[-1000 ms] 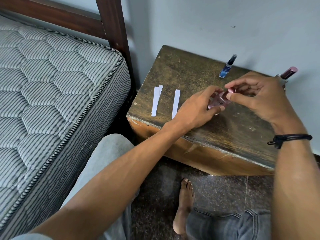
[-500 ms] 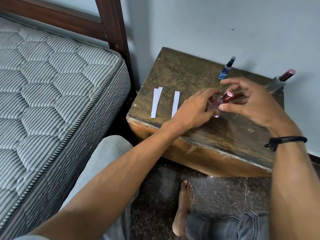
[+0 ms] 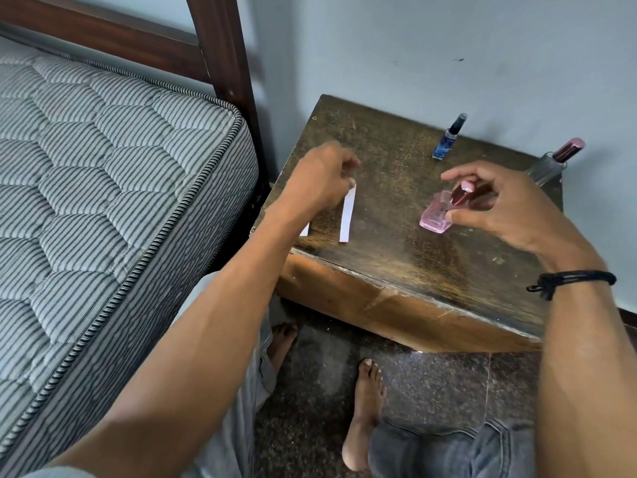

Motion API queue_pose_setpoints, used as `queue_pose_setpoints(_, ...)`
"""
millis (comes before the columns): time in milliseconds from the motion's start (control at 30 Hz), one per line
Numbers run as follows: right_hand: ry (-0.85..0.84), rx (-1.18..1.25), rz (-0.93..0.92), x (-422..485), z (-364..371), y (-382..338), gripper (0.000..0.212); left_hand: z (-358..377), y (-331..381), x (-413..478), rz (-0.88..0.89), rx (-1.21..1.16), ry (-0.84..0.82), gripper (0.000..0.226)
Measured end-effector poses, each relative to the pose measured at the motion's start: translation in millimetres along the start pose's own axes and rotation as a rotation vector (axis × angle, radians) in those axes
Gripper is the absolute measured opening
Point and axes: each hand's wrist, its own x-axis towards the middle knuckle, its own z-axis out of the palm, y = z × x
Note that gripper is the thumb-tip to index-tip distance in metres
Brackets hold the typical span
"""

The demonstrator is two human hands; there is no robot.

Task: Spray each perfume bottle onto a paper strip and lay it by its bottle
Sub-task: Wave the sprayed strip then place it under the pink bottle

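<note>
Left grip curls on top end of paper strip near worktop front, prob. pinching it to lift for spraying. Right grip holds pink bottle tilted, fingers at cap. Behind: blue bottle & clear bottle by wall.

The pink perfume bottle, the blue bottle and white paper strips sit on a dark brown scuffed desk; the mattress is grey-striped and quilted, the wristband black.
</note>
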Motion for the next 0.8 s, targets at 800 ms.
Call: queue_pose_setpoints(800, 0.491, -0.2, -0.59, 1, 75, -61, 0.009, 13, 2, -4, 0.046, 0.172, -0.049, 0.017)
